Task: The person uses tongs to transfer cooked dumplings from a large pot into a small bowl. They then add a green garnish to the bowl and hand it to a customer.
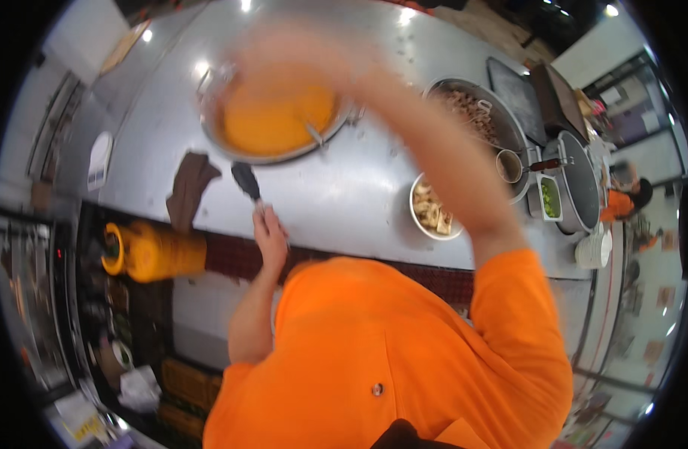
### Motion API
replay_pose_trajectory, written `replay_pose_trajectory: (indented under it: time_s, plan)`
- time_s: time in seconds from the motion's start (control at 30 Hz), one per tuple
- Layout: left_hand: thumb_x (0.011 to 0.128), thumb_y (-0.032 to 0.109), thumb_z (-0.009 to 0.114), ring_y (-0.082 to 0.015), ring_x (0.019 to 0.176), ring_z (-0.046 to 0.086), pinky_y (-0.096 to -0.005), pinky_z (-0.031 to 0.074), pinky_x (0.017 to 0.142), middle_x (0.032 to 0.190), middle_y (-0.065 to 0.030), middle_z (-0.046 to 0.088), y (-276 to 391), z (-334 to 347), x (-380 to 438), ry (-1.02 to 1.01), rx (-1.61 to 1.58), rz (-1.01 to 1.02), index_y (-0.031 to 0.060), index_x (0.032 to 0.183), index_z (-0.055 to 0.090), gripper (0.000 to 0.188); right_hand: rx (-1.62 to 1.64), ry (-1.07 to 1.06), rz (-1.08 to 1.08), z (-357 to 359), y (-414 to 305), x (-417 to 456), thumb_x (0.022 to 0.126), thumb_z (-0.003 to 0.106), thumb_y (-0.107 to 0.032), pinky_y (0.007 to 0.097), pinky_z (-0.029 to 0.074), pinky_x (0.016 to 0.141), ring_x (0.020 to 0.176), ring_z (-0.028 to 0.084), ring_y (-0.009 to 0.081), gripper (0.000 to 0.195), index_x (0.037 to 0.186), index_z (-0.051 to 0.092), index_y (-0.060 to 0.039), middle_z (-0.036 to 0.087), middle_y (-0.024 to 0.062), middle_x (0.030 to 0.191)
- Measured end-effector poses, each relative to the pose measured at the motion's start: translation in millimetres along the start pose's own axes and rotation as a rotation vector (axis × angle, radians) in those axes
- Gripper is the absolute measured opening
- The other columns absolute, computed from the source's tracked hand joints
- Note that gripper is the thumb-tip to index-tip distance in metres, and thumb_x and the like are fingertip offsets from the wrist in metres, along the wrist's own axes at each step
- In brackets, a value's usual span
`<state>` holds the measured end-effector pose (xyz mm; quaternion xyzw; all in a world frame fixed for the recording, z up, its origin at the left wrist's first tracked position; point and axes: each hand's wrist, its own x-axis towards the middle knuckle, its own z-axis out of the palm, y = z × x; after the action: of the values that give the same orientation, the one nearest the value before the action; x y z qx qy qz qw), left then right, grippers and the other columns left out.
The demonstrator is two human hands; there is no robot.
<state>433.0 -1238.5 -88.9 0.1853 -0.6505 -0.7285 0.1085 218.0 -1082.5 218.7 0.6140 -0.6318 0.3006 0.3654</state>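
My left hand (pixel 270 233), near the counter's front edge, holds a utensil with a black head (pixel 245 179), probably tongs. My right hand (pixel 293 56) is stretched over the far side of a metal pot (pixel 254 157), too blurred to show its fingers or anything in them. Orange liquid (pixel 260 126) fills the pot, and a metal utensil handle (pixel 315 133) leans out over the near rim. Left of the black head lies a crumpled brown cloth (pixel 188 188). Beneath my right forearm stands a white bowl (pixel 415 225) with pale browned chunks of food (pixel 428 210), partly hidden by the arm.
To the right, a wide pot (pixel 515 126) contains chopped brown food. A wooden-handled strainer (pixel 508 166), a metal container of chopped greens (pixel 549 197), a deep pot (pixel 580 179) and stacked white bowls (pixel 594 250) are nearby. A yellow gas cylinder (pixel 153 251) sits below the counter.
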Motion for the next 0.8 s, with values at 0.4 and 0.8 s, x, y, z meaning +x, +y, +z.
replay_pose_trajectory:
  time_s: [0.4, 0.8]
  plan:
    - [0.117, 0.039, 0.043, -0.0129, 0.057, 0.052, -0.0279, 0.051, 0.054, 0.081, -0.0017, 0.048, -45, -38, 30, -0.231, 0.009, -0.028, -0.0035, 0.14, 0.045, 0.048, -0.068, 0.168, 1.739, -51, -287, -262, 0.104, 0.068, -0.031, 0.0348, 0.057, 0.067, 0.078, 0.07, 0.0174, 0.031, 0.109, 0.075, -0.0016, 0.075, 0.0098, 0.087]
    - [0.115, 0.042, 0.048, -0.0159, 0.112, 0.061, -0.0329, 0.055, 0.091, 0.143, -0.0119, 0.059, 34, 99, 18, -1.086, -0.265, -0.096, 0.0012, 0.149, 0.042, 0.053, 0.28, 0.116, 1.588, 31, -241, -220, 0.104, 0.067, -0.021, 0.0401, 0.054, 0.102, 0.114, 0.069, 0.0227, 0.045, 0.143, 0.056, -0.0002, 0.07, 0.0153, 0.127]
